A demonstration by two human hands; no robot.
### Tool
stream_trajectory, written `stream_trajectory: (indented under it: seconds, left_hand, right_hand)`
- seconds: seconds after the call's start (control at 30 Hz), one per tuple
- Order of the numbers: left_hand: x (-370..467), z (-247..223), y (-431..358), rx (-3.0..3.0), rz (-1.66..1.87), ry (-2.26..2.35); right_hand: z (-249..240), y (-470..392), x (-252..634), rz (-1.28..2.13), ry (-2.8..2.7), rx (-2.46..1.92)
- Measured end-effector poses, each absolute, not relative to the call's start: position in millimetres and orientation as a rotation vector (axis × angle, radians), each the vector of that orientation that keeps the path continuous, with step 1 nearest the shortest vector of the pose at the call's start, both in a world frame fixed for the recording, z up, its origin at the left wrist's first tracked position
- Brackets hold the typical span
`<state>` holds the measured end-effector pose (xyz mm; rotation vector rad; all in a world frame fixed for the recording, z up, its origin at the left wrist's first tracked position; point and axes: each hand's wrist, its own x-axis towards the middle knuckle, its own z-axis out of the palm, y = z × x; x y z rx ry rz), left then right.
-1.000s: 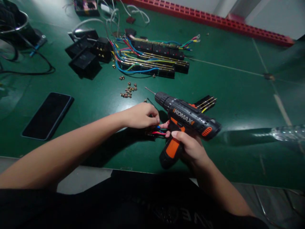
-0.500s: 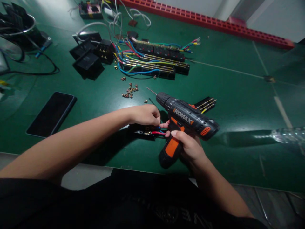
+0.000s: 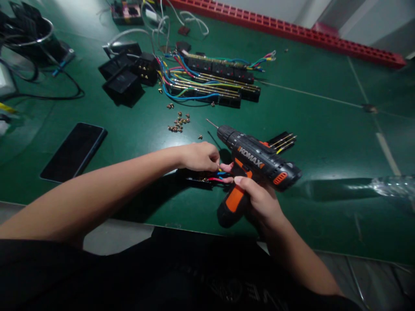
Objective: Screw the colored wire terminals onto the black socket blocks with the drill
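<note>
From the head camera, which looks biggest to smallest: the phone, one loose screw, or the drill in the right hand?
1. Drill, though probably nearer the camera
2. Phone
3. Loose screw

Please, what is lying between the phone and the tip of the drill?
In the head view, a group of small screws lies there, with one screw apart, nearer the drill.

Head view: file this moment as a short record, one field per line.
right hand: grips a black-and-orange cordless drill, two fingers extended to thin coloured wires
left hand: fingers curled beside those wires, over a black part; grip hidden
drill bit: points forward and left
beyond hands: loose brass-coloured metal screws; long black strips bearing brass-coloured rods
left side: dark rectangular phone, lying flat
surface: smooth green tabletop
</note>
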<state>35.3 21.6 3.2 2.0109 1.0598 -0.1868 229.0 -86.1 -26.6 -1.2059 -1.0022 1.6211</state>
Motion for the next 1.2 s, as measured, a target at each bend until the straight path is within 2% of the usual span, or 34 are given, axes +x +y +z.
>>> stream_trajectory:
  seconds: [0.13, 0.43, 0.97, 1.2]
  left_hand:
    - [36, 3, 19, 2.174, -0.145, 1.055]
    - [25, -6, 20, 2.351, 0.186, 0.822]
    - [30, 3, 29, 2.481, 0.056, 0.736]
    - [37, 9, 35, 2.606, -0.208, 0.744]
  right_hand:
    - [-25, -86, 229, 1.618, -0.978, -1.210]
    - [-25, -80, 226, 1.587, -0.981, -1.153]
    - [-28, -78, 226, 1.555, -0.986, -1.224]
    - [-27, -78, 225, 1.546, -0.956, -1.203]
